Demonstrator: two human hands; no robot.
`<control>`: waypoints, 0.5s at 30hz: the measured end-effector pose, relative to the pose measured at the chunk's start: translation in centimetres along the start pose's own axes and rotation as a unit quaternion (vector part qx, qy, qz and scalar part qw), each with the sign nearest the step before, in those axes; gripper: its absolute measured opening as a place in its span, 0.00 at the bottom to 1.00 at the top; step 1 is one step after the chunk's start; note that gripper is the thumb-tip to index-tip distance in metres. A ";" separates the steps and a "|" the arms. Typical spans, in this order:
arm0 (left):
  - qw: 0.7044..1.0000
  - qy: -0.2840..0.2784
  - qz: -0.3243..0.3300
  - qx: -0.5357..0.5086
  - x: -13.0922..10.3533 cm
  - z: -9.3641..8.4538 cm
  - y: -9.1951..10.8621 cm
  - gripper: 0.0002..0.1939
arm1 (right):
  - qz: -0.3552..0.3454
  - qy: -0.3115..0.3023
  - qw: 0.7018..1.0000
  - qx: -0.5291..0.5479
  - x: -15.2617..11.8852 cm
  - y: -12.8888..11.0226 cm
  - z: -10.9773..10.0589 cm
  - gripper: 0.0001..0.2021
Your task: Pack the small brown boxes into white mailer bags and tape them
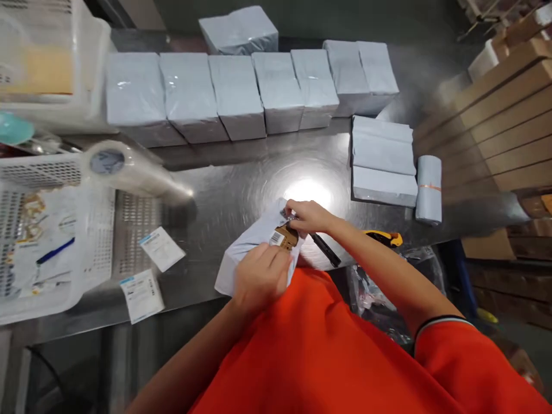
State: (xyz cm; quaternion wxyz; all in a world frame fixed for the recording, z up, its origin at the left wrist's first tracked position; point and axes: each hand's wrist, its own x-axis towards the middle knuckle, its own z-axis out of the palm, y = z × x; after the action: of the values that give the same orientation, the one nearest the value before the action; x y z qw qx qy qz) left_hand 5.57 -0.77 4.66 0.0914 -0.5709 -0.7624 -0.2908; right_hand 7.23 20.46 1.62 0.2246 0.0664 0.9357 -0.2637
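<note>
Near the table's front edge, my left hand is closed on the lower side of a pale grey plastic mailer bag. My right hand pinches the bag's torn or bunched upper edge. Between the hands, a brown cardboard piece with a white barcode label shows in the bag's opening. A black marker-like object lies just below my right wrist, touching neither hand as far as I can see.
Wrapped grey parcels line the metal table's back. Folded bags and a grey roll lie right, near a yellow cutter. A tape roll, white basket and two labels are left.
</note>
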 end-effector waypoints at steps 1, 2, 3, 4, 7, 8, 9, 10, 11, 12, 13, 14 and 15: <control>1.000 -0.001 -0.002 0.011 0.1 0.0 0.0 0.14 | -0.005 0.018 1.000 -0.023 -0.1 -0.1 0.3 0.13; 1.000 -0.002 -0.004 0.020 0.2 0.0 0.0 0.14 | -0.007 0.038 0.998 -0.045 -0.3 -0.3 0.7 0.13; 1.000 -0.007 -0.004 0.029 0.3 -0.1 0.1 0.14 | -0.006 0.053 0.996 -0.065 -0.3 -0.4 1.0 0.13; 0.999 -0.015 -0.004 0.038 0.5 -0.1 0.0 0.15 | -0.002 0.061 0.995 -0.081 -0.4 -0.5 1.2 0.14; 0.997 -0.045 0.007 0.058 1.1 -0.2 -0.2 0.15 | 0.007 0.061 0.993 -0.102 -0.4 -0.6 1.5 0.15; 0.997 -0.055 0.012 0.062 1.3 -0.2 -0.2 0.15 | 0.004 0.063 0.993 -0.100 -0.3 -0.5 1.4 0.15; 0.996 -0.062 0.018 0.064 1.6 -0.2 -0.3 0.15 | -0.003 0.065 0.993 -0.095 -0.2 -0.4 1.3 0.15; 0.995 -0.067 0.023 0.066 1.9 -0.2 -0.4 0.14 | -0.010 0.069 0.994 -0.086 0.0 -0.3 1.2 0.15; 0.995 -0.070 0.028 0.068 2.2 -0.2 -0.4 0.14 | -0.019 0.072 0.995 -0.074 0.1 0.0 1.0 0.15; 0.995 -0.069 0.031 0.071 2.5 -0.1 -0.4 0.13 | -0.028 0.073 0.995 -0.060 0.3 0.3 0.8 0.16; 0.995 -0.065 0.034 0.073 2.8 -0.1 -0.4 0.13 | -0.037 0.072 0.996 -0.045 0.4 0.8 0.6 0.16; 0.994 -0.064 0.036 0.076 3.2 0.0 -0.3 0.13 | -0.047 0.071 0.996 -0.031 0.5 1.3 0.4 0.16; 0.994 -0.066 0.040 0.078 3.5 0.1 -0.2 0.13 | -0.056 0.070 0.996 -0.017 0.6 1.8 0.3 0.16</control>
State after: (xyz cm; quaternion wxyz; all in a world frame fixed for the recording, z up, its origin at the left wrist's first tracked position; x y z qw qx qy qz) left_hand 4.27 2.12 6.19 0.0971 -0.6098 -0.7638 -0.1880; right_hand 7.21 21.86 0.32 0.1447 0.0280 0.9557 -0.2548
